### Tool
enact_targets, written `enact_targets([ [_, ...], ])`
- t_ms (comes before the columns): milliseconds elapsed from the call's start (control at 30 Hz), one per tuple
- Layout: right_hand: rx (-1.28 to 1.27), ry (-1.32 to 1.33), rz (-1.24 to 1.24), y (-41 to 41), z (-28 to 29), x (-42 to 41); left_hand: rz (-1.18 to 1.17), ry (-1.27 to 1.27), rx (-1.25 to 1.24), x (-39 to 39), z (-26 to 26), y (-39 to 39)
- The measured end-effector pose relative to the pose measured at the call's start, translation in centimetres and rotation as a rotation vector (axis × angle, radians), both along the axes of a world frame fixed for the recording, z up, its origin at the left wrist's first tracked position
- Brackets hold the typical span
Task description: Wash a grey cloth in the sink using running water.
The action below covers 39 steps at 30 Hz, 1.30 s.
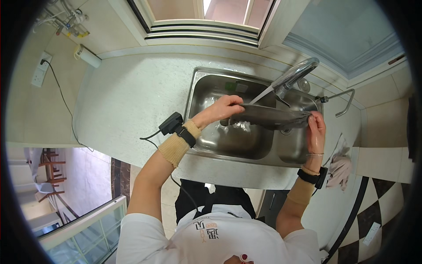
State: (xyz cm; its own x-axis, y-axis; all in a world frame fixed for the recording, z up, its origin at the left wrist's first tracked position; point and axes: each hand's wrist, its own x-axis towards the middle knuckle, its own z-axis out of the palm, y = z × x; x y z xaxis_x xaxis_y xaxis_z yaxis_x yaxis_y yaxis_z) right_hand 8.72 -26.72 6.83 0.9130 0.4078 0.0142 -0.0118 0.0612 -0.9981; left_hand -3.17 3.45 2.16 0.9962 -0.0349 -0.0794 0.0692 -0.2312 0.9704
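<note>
A wet dark grey cloth (270, 116) is stretched sideways between my two hands above the steel double sink (244, 155). My left hand (224, 110) pinches its left end between thumb and fingers. At the other end, my right hand (316, 128) grips a bunched part. The chrome faucet (295, 76) stands behind the sink, and its water stream (262, 94) runs down to the cloth's back edge near my left hand. Below the cloth, water splashes in the larger left basin. Whether the cloth is a garment or a rag, I cannot tell.
A thin bent spout (346, 102) rises at the sink's right back corner. Crumpled pinkish cloth (339, 170) lies on the right counter. A cable (61, 85) hangs from the left wall socket. The window frame (204, 36) borders the counter's back. Cabled black devices are strapped to both wrists.
</note>
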Motion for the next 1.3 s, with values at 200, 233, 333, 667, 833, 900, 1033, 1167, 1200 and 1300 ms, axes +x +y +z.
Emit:
enact_targets([
  [200,-0.213,-0.2,-0.019,1.3,-1.2,1.4,0.019,-0.429,0.939,0.7,0.2,4.5],
  [233,-0.233,-0.232,-0.016,1.6,-1.1,1.5,0.051,-0.458,0.953,1.2,1.4,5.3],
  [333,-0.205,-0.194,-0.055,2.5,-0.3,2.3,0.14,-0.526,0.947,2.1,4.8,6.2],
  [667,-0.707,-0.555,0.573,6.7,-8.2,-1.7,-0.047,-0.192,1.506,-0.4,-5.0,4.3],
  [833,-1.131,-0.22,1.166,7.0,-26.2,-5.7,-0.506,0.456,0.958,-5.9,-21.3,-1.7],
  [900,-1.417,-0.137,1.232,7.6,-29.0,-6.4,-0.645,0.465,0.792,-6.3,-24.4,-3.7],
  [1033,-1.469,-0.489,1.15,8.3,-35.0,-4.1,-0.539,0.599,0.839,-4.0,-29.2,-4.0],
  [1167,-1.411,-0.649,0.395,10.4,-32.7,-2.9,-0.106,0.46,1.139,-1.0,-27.5,-3.8],
  [1200,-1.5,-0.717,0.416,9.9,-33.1,-3.9,-0.114,0.454,1.133,-1.4,-27.7,-4.9],
  [1300,-1.479,-0.493,0.727,8.6,-35.0,-6.3,-0.282,0.456,1.387,-4.3,-28.4,-8.5],
])
